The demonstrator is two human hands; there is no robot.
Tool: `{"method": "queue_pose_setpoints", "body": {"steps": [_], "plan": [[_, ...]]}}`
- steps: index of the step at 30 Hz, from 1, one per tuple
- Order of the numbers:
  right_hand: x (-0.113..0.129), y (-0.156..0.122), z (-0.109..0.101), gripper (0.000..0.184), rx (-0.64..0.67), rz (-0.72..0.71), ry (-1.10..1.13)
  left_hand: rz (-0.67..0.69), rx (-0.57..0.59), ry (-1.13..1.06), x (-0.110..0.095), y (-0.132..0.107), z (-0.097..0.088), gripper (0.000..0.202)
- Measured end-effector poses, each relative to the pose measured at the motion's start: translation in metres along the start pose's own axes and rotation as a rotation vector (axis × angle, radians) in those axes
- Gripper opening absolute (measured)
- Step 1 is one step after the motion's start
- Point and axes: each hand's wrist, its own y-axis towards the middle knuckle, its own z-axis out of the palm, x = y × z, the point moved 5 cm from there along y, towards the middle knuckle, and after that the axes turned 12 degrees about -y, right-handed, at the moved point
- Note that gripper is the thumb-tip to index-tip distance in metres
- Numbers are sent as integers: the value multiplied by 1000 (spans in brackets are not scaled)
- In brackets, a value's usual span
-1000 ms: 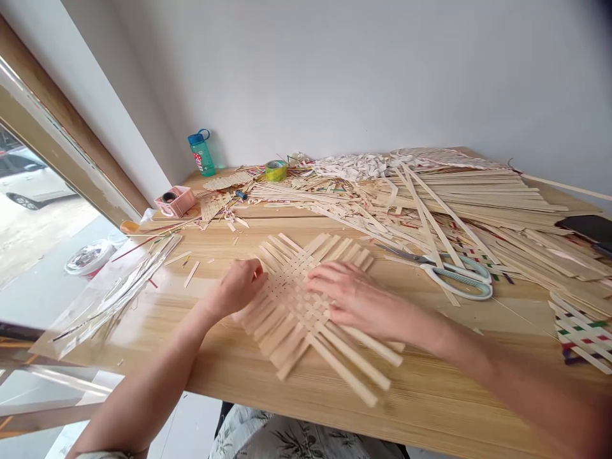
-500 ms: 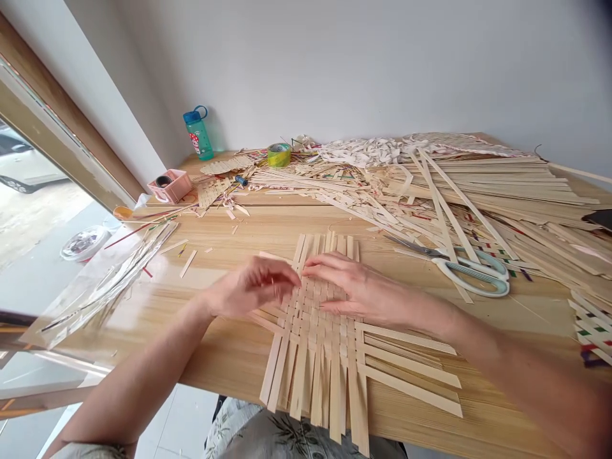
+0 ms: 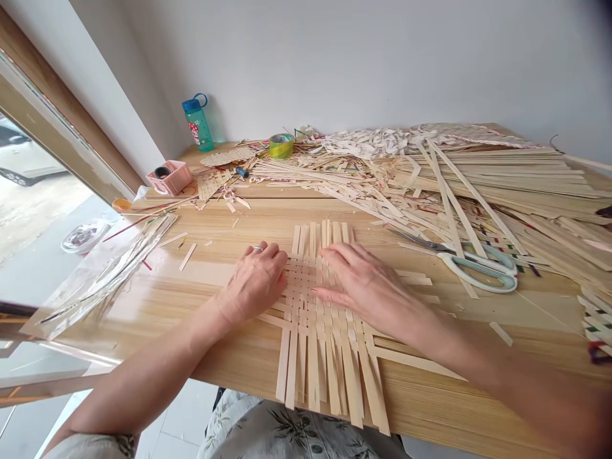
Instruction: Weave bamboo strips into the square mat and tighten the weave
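Note:
A flat mat woven from pale wooden strips [image 3: 313, 299] lies on the wooden table [image 3: 239, 223] in front of me, with loose strip ends sticking out past the near edge. My left hand [image 3: 255, 280] rests on the mat's left side, fingers loosely curled, a ring on one finger. My right hand [image 3: 366, 284] lies flat on the mat's right side with fingers stretched out toward the woven middle. Neither hand grips anything.
Scissors with pale handles [image 3: 471, 261] lie to the right. A big heap of long strips [image 3: 478, 185] covers the back right. A teal bottle [image 3: 197, 123], a tape roll [image 3: 281, 145] and a pink box [image 3: 170, 177] stand at the back left. Clear plastic wrap [image 3: 109, 271] lies at left.
The mat has been turned from a diagonal lie to square with the table edge. Both hands have come to rest on it, the left hand now flatter.

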Motion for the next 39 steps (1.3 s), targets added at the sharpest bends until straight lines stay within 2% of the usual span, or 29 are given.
{"method": "queue_pose_setpoints", "body": {"steps": [5, 11, 17, 21, 32, 37, 39], "plan": [[7, 3, 22, 31, -51, 18, 27, -62, -84, -67, 5, 9, 3, 13], [9, 2, 24, 34, -138, 38, 54, -50, -66, -128, 4, 17, 16, 19], [8, 2, 29, 33, -92, 78, 78, -44, -106, -111, 5, 18, 24, 20], [7, 2, 28, 37, -98, 91, 96, -37, -79, -137, 5, 20, 26, 23], [8, 8, 31, 33, -80, 25, 69, -28, -42, -137, 2, 25, 27, 21], [9, 7, 30, 33, -102, 24, 66, -82, -118, -92, 14, 24, 16, 17], [10, 7, 30, 37, -108, 23, 78, -101, -110, -121, 22, 27, 11, 13]]}}
